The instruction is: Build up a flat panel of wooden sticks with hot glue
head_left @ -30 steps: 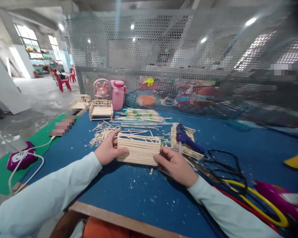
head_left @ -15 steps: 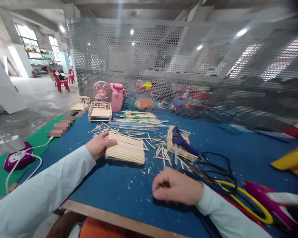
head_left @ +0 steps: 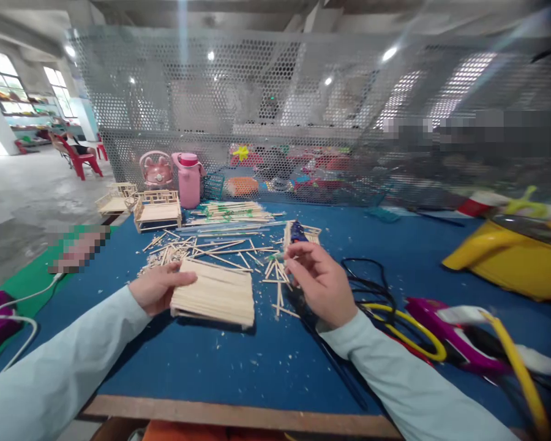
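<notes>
Head view shows the left hand [head_left: 158, 286] gripping the left end of a flat stick mat [head_left: 215, 293], with its thumb on top. The mat is low over the blue table [head_left: 239, 373], right in front of the person. The right hand [head_left: 324, 283] is up by the blue glue gun [head_left: 297, 231], fingers bent. It hides most of the gun, so I can't tell if it has hold of it. Loose sticks [head_left: 278, 267] lie behind the mat and near the right hand. Farther back, a pink bottle [head_left: 189, 187] stands beside a little stick bench [head_left: 157, 211].
</notes>
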Available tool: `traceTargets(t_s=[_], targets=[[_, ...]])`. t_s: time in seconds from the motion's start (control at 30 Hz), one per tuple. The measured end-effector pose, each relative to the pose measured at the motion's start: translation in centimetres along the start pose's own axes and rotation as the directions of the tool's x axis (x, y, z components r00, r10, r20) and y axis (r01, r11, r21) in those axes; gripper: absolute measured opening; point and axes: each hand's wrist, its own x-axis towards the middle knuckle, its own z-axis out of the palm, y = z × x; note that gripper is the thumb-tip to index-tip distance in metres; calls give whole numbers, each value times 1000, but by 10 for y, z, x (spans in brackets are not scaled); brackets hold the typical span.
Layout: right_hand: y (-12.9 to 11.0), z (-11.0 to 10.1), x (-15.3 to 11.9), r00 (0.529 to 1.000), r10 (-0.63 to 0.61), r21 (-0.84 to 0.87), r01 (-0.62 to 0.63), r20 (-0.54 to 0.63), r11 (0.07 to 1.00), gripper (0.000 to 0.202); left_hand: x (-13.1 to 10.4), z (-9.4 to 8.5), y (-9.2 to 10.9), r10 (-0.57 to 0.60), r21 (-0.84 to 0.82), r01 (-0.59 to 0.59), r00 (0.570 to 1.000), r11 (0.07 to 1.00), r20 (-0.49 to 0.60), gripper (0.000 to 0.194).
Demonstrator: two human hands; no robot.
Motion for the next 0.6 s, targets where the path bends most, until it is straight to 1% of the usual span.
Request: traceTargets(t_s=[0.03,0.07,0.1,0.13,0.17,0.2,0.23,0.27,0.3,0.33,0.4,0.43,0.47,0.5,0.53,0.57,0.6], targets=[[1,-1,0,999,-16,-31,15,-31,999,21,0,2,-4,-24,23,24,1000,999,14,43],[2,-2,1,999,-27,-51,24,-44,998,22,0,4,-8,-24,62,24,1000,998,5,50],[3,-2,1,998,-36,-63,33,-42,997,22,0,5,-10,0,136,4,1000,991,-28,59],[4,-1,1,998,-48,-71,45,-30,996,22,-1,6,-12,51,258,-28,995,966,-86,70],[4,0,0,998,-63,-82,62,-12,995,22,-2,6,-12,127,422,-53,981,905,-149,80],[4,2,-1,997,-81,-100,81,7,992,22,-3,5,-11,215,595,-63,958,801,-189,89],[3,3,-2,995,-94,-126,97,23,987,21,-4,4,-10,301,745,-59,934,664,-194,95],[2,4,-3,994,-99,-161,104,37,981,20,-4,2,-7,374,855,-49,911,516,-173,96],[2,4,-4,994,-99,-201,106,44,974,18,-5,-1,-4,428,923,-38,892,383,-141,92],[1,4,-4,994,-97,-239,106,49,965,16,-4,-4,-1,469,958,-24,876,284,-117,83],[1,4,-5,994,-98,-305,109,51,946,13,-1,-15,7,541,987,4,836,158,-90,62],[2,4,-5,993,-105,-321,116,53,940,15,2,-21,11,570,993,14,818,117,-79,54],[3,4,-5,991,-123,-318,133,52,939,20,6,-27,14,601,998,7,798,67,-46,48],[4,5,-4,987,-152,-300,162,57,940,26,10,-33,16,623,1000,-19,782,-2,16,42],[5,6,-4,980,-187,-278,199,70,940,34,14,-39,17,625,996,-44,777,-77,82,37],[6,7,-3,970,-226,-259,241,85,935,42,18,-44,18,597,986,-73,788,-151,150,33],[6,8,-3,958,-266,-248,284,103,926,49,23,-47,17,581,979,-90,793,-182,181,29]])
